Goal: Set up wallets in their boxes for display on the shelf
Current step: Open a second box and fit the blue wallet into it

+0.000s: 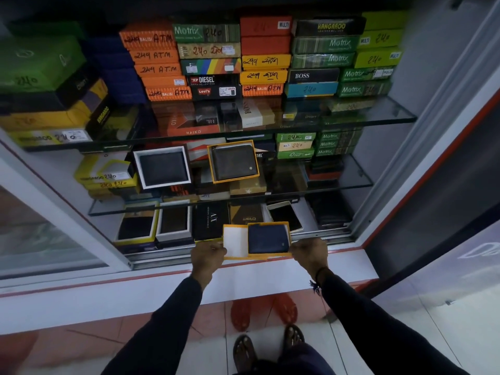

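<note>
In front of the cabinet's bottom shelf I hold an open yellow box with two halves side by side. Its lid (234, 241) shows a white inside and is gripped by my left hand (207, 257). The box base (289, 231) holds a dark blue wallet (267, 238), and my right hand (308, 254) grips its right corner. Two wallets stand on display on the middle glass shelf: one in a white box (162, 167), one in a yellow box (233, 161).
Stacks of closed wallet boxes (211, 58) fill the top glass shelf (378, 117). More open boxes (173, 221) lie on the bottom shelf. A sliding glass door (54, 226) is at the left, a white ledge (162, 290) is below, and my feet (267, 345) stand on tiles.
</note>
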`<state>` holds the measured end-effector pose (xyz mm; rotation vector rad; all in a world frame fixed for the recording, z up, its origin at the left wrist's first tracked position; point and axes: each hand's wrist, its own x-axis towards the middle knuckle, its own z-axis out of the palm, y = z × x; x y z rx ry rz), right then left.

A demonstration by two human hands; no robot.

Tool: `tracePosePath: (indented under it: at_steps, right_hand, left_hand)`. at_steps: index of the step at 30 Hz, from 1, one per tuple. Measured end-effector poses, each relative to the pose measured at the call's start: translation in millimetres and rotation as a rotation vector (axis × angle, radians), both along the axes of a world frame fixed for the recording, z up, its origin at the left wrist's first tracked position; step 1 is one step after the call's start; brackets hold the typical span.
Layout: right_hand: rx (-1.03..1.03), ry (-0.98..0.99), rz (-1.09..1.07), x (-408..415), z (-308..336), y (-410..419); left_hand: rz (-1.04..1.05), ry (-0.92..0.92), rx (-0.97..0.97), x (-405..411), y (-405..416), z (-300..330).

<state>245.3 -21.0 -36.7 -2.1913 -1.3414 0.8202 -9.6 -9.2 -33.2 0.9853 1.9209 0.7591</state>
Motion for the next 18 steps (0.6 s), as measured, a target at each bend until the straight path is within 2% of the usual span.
tracePosePath:
  at_steps: [6, 9, 12, 15, 18]
  right_hand:
    - [-0.017, -0.044, 0.143, -30.6, 6.9, 9.3]
    - [-0.088, -0.044, 0.165, -40.5, 7.8, 19.1]
    - [-0.118, -0.079, 0.181, -43.0, 5.4, 24.5]
    - [-0.034, -0.132, 0.225, -43.3, 2.2, 29.5]
    - [-0.101, -0.115, 0.322, -50.1, 1.4, 36.5]
  left_hand:
    - [-0.085, -0.078, -0.030, 12.5, 2.0, -11.7]
    - [-0.124, -0.020, -0.030, 10.7, 5.3, -12.9]
    - [-0.288, 0.084, 0.024, 7.7, 7.0, -14.2]
    - [-0.449, 0.006, 0.059, 4.9, 11.0, -22.6]
    - [-0.521, 0.118, 0.085, 8.0, 14.6, -27.6]
